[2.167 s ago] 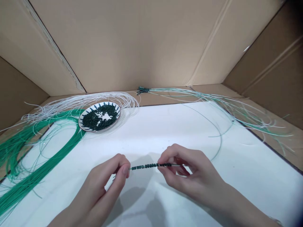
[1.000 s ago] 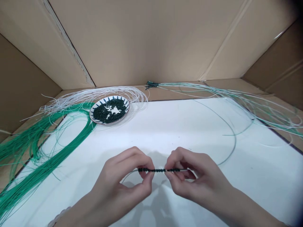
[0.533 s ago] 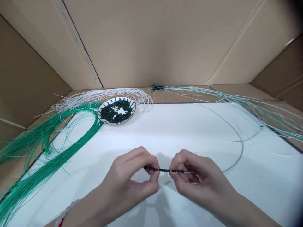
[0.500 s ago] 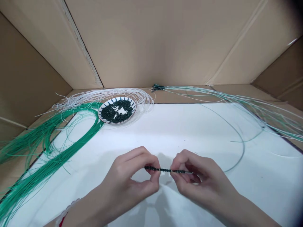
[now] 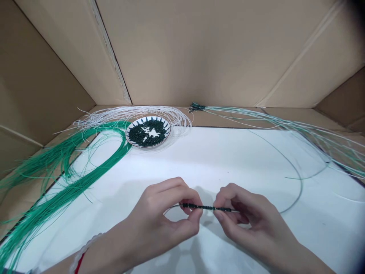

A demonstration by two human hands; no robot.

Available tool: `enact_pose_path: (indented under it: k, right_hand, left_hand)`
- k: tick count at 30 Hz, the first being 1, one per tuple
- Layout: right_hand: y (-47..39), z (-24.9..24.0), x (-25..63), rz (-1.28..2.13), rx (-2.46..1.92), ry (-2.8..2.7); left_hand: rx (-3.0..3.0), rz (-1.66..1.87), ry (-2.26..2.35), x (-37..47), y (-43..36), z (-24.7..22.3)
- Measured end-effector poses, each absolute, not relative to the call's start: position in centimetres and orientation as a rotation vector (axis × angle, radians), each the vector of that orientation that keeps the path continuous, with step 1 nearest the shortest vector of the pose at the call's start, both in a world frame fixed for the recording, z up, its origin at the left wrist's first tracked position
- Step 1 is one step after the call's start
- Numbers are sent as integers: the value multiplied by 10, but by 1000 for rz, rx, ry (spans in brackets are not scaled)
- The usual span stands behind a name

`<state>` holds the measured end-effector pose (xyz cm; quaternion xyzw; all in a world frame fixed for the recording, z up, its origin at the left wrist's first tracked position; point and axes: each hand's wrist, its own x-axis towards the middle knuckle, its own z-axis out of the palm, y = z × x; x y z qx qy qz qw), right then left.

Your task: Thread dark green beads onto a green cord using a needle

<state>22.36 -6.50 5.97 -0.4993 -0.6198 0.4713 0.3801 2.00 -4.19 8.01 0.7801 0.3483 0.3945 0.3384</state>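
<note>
A short strand of dark green beads [image 5: 207,207] on a thin cord stretches level between my two hands, above the white board. My left hand [image 5: 171,213] pinches it left of the middle between thumb and forefinger, and several beads show inside the curl of its fingers. My right hand [image 5: 245,217] pinches the strand a little further right, with beads and a bit of cord running into its palm. The small gap between the fingertips shows a few beads. From beside my right hand a thin green cord [image 5: 299,179] loops across the board.
A patterned plate [image 5: 168,135] of dark green beads stands at the back left. Bundles of green cord [image 5: 94,173] and white cord [image 5: 134,110] lie around it. Beaded cords [image 5: 198,107] run along the back right. Cardboard walls [image 5: 194,53] enclose the white board [image 5: 213,152].
The whole view has shifted, so everything sits slightly further right. More cord shows left of the beads inside my left hand. Both hands keep their pinch on the strand.
</note>
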Motion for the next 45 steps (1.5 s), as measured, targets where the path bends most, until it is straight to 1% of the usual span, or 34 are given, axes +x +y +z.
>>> enact_pose_path:
  k: [5,15,19,22,26,29,31,37,45]
  right_hand:
    - [-66,57,224,1177,-1244,-1596]
    - [-63,54,230,1229,-1183,-1664]
    - [-63,59,226,1227,-1273,-1595]
    - [-61,64,226,1232,-1337,-1536]
    - [-54,68,232,1158,-1436,-1427]
    - [-50,66,237,1123,-1464,-1361]
    - [-48,64,238,1167,-1459,-1356]
    - [-42,57,239,1363,-1350,-1413]
    - [-38,57,240,1272,-1354,-1370]
  left_hand:
    - [2021,1046,895,19,-42,80]
    - [1930,949,937,19,-44,83]
    - [1866,912,941,19,-42,81]
    - [1786,808,979,15,-33,77]
    - [1563,726,1012,7,-16,69]
    - [1380,798,860,5,-9,63]
    - [1296,880,795,7,-8,61]
    - [1190,1030,953,10,-4,64]
    - [1090,1131,959,5,3,52]
